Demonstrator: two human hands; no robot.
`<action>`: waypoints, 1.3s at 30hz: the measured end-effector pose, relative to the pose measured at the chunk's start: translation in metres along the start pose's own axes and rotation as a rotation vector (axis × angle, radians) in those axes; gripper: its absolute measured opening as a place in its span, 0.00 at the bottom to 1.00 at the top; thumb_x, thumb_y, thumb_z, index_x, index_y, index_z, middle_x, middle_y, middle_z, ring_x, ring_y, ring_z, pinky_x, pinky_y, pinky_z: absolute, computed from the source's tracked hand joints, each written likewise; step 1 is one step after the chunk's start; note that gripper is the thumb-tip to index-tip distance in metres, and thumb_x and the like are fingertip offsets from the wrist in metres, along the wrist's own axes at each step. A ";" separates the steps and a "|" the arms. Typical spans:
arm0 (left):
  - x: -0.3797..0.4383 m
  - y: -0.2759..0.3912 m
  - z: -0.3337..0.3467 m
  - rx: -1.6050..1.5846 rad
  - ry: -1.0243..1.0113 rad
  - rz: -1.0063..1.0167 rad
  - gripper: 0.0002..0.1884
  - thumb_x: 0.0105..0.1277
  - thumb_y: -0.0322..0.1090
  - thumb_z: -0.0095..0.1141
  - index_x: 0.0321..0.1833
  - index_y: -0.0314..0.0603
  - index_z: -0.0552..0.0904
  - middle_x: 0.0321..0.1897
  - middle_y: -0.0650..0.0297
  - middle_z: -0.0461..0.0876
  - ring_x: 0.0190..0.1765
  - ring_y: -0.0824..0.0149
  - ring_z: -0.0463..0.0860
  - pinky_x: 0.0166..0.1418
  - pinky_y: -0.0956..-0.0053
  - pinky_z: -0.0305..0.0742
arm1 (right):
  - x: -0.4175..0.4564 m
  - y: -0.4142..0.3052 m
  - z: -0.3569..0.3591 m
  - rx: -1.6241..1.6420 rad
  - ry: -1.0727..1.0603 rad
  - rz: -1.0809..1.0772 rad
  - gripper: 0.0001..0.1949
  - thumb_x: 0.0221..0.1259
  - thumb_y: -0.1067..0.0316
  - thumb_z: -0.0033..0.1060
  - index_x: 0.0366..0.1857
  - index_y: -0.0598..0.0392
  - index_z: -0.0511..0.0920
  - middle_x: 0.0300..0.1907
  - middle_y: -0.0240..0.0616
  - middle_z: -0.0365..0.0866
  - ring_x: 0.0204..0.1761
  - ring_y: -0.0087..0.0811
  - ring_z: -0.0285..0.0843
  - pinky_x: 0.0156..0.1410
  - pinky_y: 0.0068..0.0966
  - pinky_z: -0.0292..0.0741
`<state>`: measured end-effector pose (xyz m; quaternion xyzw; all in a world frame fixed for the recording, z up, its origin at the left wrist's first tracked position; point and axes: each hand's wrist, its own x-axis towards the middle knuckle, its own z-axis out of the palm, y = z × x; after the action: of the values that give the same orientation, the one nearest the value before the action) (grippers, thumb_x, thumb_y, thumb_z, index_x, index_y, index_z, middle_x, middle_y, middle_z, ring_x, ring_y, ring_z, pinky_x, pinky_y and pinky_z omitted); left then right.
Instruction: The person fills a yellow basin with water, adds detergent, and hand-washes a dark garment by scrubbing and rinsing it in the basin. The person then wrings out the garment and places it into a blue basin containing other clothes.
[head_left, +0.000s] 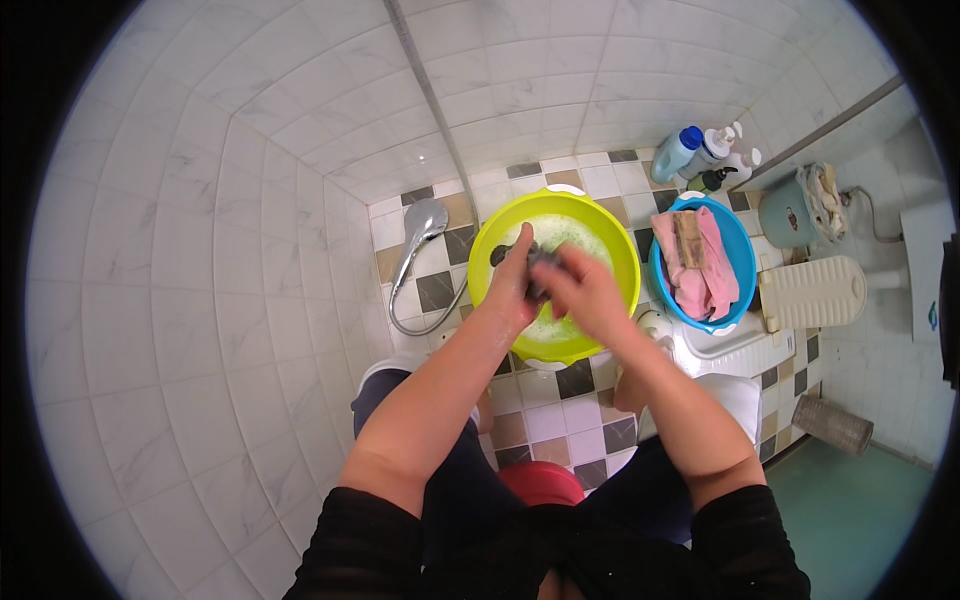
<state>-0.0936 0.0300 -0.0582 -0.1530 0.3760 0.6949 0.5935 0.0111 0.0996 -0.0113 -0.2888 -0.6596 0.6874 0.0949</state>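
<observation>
My left hand (513, 281) grips a small dark grey cloth (541, 268) above a lime-yellow plastic basin (628, 259). The cloth is bunched up, and one dark end of it pokes out past the left hand's far side. Pressed to the cloth from the right is my right hand (589, 291), its curled fingers blurred. White suds and soapy water (574, 229) fill the bottom of the basin. Wet foam clings to my left wrist. What kind of garment the cloth is, I cannot tell.
A chrome shower head (425, 219) with its hose lies left of the basin. On the right, a blue basin (744, 274) holds pink cloth (716, 262) and a wooden block (689, 240). Several bottles (675, 155) stand by the wall, near a bin (784, 214) and a squat toilet (724, 349).
</observation>
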 end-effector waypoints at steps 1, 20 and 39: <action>0.010 0.004 -0.020 -0.003 -0.182 -0.071 0.23 0.65 0.57 0.52 0.45 0.41 0.76 0.38 0.60 0.80 0.43 0.64 0.79 0.45 0.67 0.76 | -0.014 0.001 0.019 -0.262 0.040 -0.255 0.12 0.59 0.60 0.60 0.24 0.55 0.73 0.18 0.35 0.73 0.19 0.27 0.72 0.24 0.23 0.69; 0.008 -0.030 -0.001 0.062 0.149 -0.042 0.12 0.70 0.44 0.48 0.47 0.45 0.75 0.35 0.64 0.80 0.36 0.67 0.79 0.37 0.69 0.76 | -0.011 0.019 0.009 -1.111 0.349 -0.375 0.09 0.59 0.64 0.52 0.22 0.53 0.75 0.23 0.46 0.79 0.24 0.42 0.79 0.25 0.36 0.73; -0.037 -0.004 0.041 -0.020 -0.151 -0.031 0.18 0.72 0.46 0.41 0.53 0.40 0.72 0.48 0.57 0.78 0.51 0.60 0.79 0.57 0.62 0.74 | -0.035 -0.022 -0.058 -0.217 -0.153 -0.134 0.26 0.55 0.68 0.65 0.61 0.46 0.71 0.34 0.27 0.72 0.31 0.17 0.68 0.41 0.17 0.69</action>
<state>-0.0714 0.0328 -0.0074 -0.1117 0.3208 0.6990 0.6293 0.0644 0.1334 0.0217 -0.1993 -0.7531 0.6243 0.0581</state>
